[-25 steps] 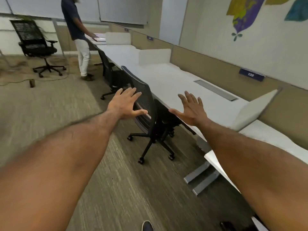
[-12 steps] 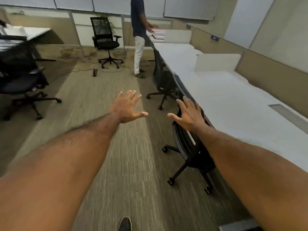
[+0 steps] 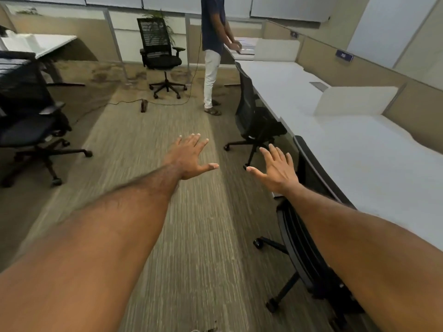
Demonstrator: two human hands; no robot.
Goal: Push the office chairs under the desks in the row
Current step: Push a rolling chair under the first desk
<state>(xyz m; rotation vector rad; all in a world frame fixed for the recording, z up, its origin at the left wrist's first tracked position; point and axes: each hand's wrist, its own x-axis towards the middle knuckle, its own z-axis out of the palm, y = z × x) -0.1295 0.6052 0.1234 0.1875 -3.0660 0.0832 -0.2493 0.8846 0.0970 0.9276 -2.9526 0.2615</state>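
A row of white desks (image 3: 359, 149) runs along the right wall. The nearest black office chair (image 3: 302, 248) is tucked against the desk edge under my right forearm. A second black chair (image 3: 249, 111) stands farther on, its seat partly under the desk. My left hand (image 3: 189, 156) is stretched out open over the carpet, touching nothing. My right hand (image 3: 278, 168) is open too, fingers spread, held in the air ahead of the near chair's back and short of the second chair.
A person (image 3: 213, 49) stands at the far end of the desk row. A third black chair (image 3: 160, 53) stands loose on the carpet at the back, with a cable and power strip (image 3: 143, 105) on the floor. Another dark chair (image 3: 26, 116) and desk are on the left.
The view has swung left and moved along the aisle. The near chair has slid back under my right arm, and the second chair and person look closer. Both hands stay open.
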